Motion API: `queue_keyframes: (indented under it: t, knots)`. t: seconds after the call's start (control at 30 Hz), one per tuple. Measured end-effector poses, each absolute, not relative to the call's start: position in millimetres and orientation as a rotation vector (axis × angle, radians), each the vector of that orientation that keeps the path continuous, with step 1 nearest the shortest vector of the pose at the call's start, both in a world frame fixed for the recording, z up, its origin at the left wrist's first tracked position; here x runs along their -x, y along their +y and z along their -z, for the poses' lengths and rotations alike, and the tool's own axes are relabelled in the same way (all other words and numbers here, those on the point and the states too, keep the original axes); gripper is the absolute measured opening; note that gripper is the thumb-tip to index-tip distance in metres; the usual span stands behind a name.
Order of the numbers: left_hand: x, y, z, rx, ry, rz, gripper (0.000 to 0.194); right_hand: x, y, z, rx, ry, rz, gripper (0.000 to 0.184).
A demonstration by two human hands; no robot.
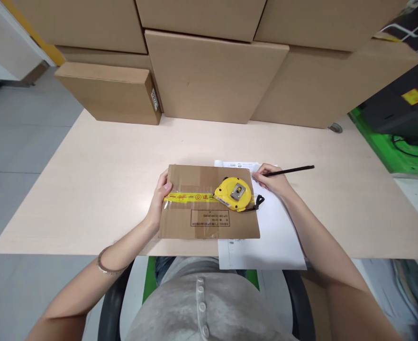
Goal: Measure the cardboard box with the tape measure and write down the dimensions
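Left hand: the left hand (158, 201) is clamping the left edge of a small cardboard box (186, 181), the thumb pressing on top; its grip is closed on the cardboard.
Right hand: the right hand (271, 180) is pinching a slim black pen (294, 170) beside the box's far right corner, that grip closed round the barrel; I'm not able to tell whether the tip is touching paper.
Cardboard box: it is lying near the front of the table (105, 166), partly covering the white paper sheets (280, 237), with yellow packing tape (180, 197) running across it and a framed block of print (210, 218) showing below the tape.
Tape measure: a yellow tape measure (226, 189) is resting on the box's right half, its black wrist strap (257, 206) trailing past the right edge.
Paper sheets: they are spreading out rightward from under the box and overhanging the table's front edge.
Bracelet: a thin bracelet (104, 269) is circling the left forearm.
Back of table: large cardboard cartons (209, 76) are standing stacked, a flatter labelled carton (120, 97) leaning or standing at their left.
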State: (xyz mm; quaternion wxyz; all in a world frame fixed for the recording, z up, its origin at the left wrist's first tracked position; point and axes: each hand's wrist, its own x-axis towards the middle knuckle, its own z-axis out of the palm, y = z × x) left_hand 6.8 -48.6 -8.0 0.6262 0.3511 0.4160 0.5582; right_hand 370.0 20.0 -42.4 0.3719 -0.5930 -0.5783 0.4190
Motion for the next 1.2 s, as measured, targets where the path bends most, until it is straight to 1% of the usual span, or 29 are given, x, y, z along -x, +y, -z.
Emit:
queue_keyframes:
  t: [0.17,0.33,0.53,1.2]
  knots:
    - [-6.8,-48.8,6.8,-0.787,0.963,-1.273,0.039,-369.3,19.1,39.6,1.532,-1.492,-1.095,0.039]
    - [-6.3,-47.8,8.1,-0.789,0.959,-1.269,0.038,-369.4,19.9,40.3,1.539,-1.496,-1.095,0.041]
    - [-6.8,-48.4,6.2,-0.819,0.980,-1.267,0.036,-368.7,20.1,40.1,1.537,-1.497,-1.084,0.040]
    - [-5.4,-47.3,4.7,-0.814,1.014,-1.255,0.041,-369.3,19.8,40.3,1.569,-1.468,-1.087,0.033]
